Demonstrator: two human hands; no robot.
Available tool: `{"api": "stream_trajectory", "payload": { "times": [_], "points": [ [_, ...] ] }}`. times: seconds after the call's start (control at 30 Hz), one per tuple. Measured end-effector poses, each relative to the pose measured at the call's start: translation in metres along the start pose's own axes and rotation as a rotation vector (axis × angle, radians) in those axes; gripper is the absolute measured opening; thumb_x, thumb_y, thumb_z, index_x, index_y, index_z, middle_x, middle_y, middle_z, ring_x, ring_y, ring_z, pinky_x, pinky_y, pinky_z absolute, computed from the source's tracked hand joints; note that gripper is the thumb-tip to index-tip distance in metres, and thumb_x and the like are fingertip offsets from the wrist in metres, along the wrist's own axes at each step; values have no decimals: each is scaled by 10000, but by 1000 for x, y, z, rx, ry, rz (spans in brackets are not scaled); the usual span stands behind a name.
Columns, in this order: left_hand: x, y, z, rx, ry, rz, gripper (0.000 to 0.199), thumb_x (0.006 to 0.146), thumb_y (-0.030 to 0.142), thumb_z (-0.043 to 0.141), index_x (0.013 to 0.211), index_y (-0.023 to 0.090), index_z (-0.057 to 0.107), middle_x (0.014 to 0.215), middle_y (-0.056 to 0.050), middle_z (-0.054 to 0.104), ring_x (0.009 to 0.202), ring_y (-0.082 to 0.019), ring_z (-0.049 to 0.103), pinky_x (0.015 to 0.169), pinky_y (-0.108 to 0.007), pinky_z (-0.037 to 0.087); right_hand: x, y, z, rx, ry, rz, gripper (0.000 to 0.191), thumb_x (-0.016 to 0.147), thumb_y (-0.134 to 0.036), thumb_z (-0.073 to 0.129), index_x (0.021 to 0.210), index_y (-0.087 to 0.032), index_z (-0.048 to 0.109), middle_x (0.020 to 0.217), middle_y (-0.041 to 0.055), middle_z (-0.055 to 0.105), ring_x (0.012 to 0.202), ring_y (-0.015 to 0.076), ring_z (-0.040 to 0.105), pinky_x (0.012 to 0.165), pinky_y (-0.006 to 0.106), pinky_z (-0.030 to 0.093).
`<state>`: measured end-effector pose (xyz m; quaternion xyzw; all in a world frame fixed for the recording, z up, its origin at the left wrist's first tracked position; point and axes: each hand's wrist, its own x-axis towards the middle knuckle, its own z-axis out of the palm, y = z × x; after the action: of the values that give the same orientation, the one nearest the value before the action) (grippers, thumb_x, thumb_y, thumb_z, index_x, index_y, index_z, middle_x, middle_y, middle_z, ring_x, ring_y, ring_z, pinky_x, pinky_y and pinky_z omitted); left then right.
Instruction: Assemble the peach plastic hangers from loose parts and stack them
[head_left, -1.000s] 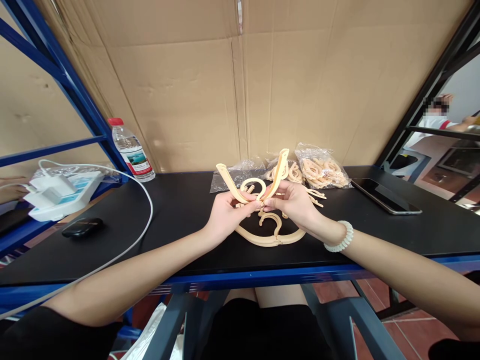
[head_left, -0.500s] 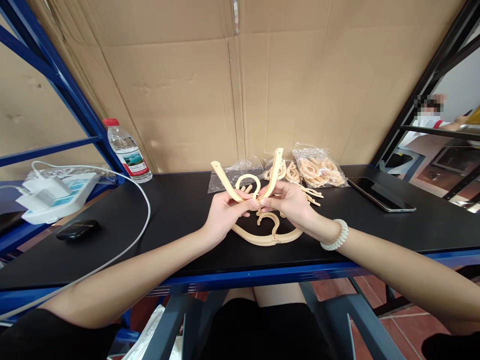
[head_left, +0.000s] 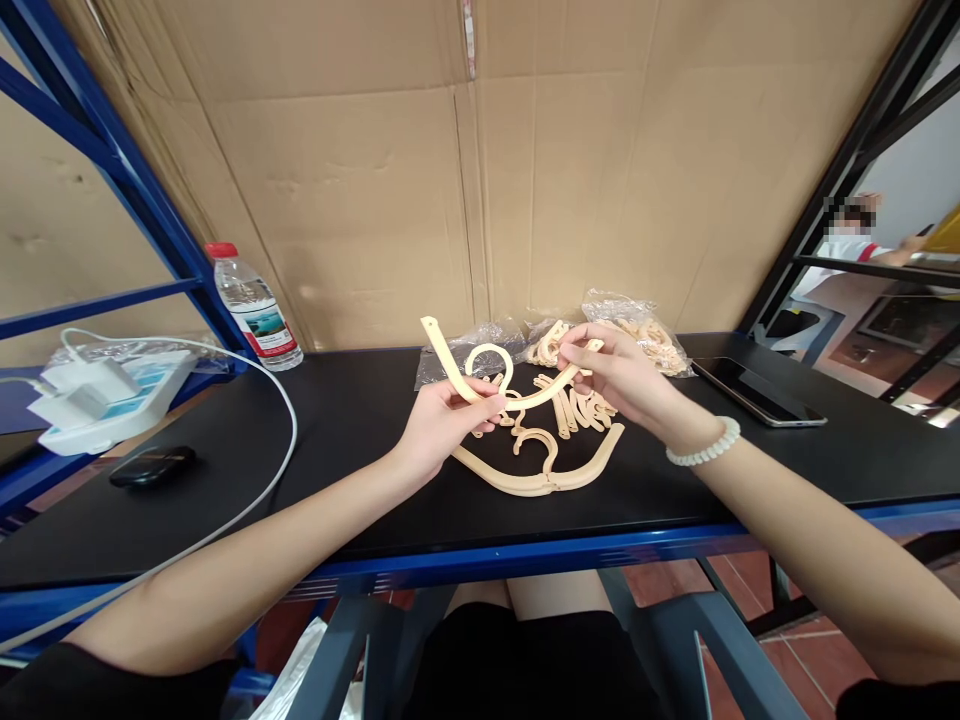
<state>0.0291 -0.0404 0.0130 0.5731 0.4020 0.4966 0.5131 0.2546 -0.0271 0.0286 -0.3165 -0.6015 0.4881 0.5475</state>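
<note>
A cream plastic folding clothes hanger [head_left: 534,398] is held up above the table between my two hands. My left hand [head_left: 446,425] pinches it near the middle, left of the hook; its left arm rises up and away. My right hand [head_left: 619,375] is closed on the hanger's right arm near the outer end, and that arm now spreads wide. Below lies another cream hanger [head_left: 525,483], spread out on the table with its hook toward the back. Several loose hanger pieces [head_left: 574,408] lie behind it, partly covered by the held hanger.
Clear plastic bags of hanger parts [head_left: 652,340] lie along the cardboard at the back. A phone [head_left: 757,392] rests at right. On the left are a water bottle [head_left: 261,310], a black mouse [head_left: 154,466], a power strip [head_left: 112,400] and a white cable [head_left: 294,425]. A person is visible far right.
My right hand has moved right and up from the hanger's middle to its outer end. The right arm of the hanger has swung outward and down. My left hand has stayed nearly in place.
</note>
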Motion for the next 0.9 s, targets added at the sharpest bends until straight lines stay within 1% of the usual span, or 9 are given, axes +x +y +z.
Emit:
{"api": "stream_trajectory", "payload": {
  "times": [0.07,0.17,0.27,0.37,0.47,0.57,0.67,0.73,0.9],
  "points": [
    [1,1,-2,-12,6,-19,321,600,290,881,818,112,725,683,-34,708,619,-123,664,608,-232,549,3,-6,-13,-42,-83,56,255,749,-373,794,833,-179,651,726,-13,638,535,49,495,452,169,425],
    [2,4,-3,-33,-8,-47,368,611,290,878,893,123,710,673,-14,694,604,-109,654,601,-220,544,5,-14,-26,-130,-214,161,280,698,-333,829,874,-167,689,775,5,662,551,62,555,472,189,488],
    [2,11,-5,-69,-2,-41,369,649,315,853,919,137,674,715,-26,711,635,-118,665,585,-212,538,6,-19,-36,-202,-329,164,269,698,-302,821,908,-164,725,847,21,685,578,79,606,509,215,537],
    [4,19,-14,-100,47,1,364,671,301,839,941,162,638,756,-24,721,687,-128,680,614,-218,551,6,-22,-49,-271,-439,162,246,728,-286,796,937,-166,743,815,16,702,561,86,614,523,222,548],
    [6,24,-28,-86,60,5,422,638,251,858,991,185,637,749,3,699,725,-132,685,620,-208,551,6,-24,-61,-319,-476,162,229,742,-277,784,941,-168,749,778,10,707,584,100,635,556,226,563],
    [6,24,-42,-5,-60,-26,376,616,236,870,929,183,669,752,5,687,706,-123,672,640,-216,554,3,-26,-68,-353,-503,174,235,745,-271,779,954,-170,746,814,20,717,636,118,665,601,237,576],
    [5,22,-52,163,-239,1,270,605,234,874,787,162,687,719,-12,689,657,-123,654,620,-219,539,-2,-29,-68,-381,-598,224,237,753,-260,768,969,-167,743,855,32,721,698,141,690,644,258,585],
    [4,22,-55,269,-335,31,247,593,233,875,747,162,695,701,-20,696,640,-136,658,604,-228,535,-5,-32,-66,-392,-642,251,230,750,-263,767,958,-168,746,878,32,720,722,151,698,671,273,592],
    [4,23,-56,414,-438,139,181,631,256,846,751,169,743,740,-60,739,684,-195,715,644,-278,576,-6,-36,-65,-457,-672,245,224,713,-254,793,918,-170,756,888,28,728,739,143,687,711,266,584]
  ]
}}
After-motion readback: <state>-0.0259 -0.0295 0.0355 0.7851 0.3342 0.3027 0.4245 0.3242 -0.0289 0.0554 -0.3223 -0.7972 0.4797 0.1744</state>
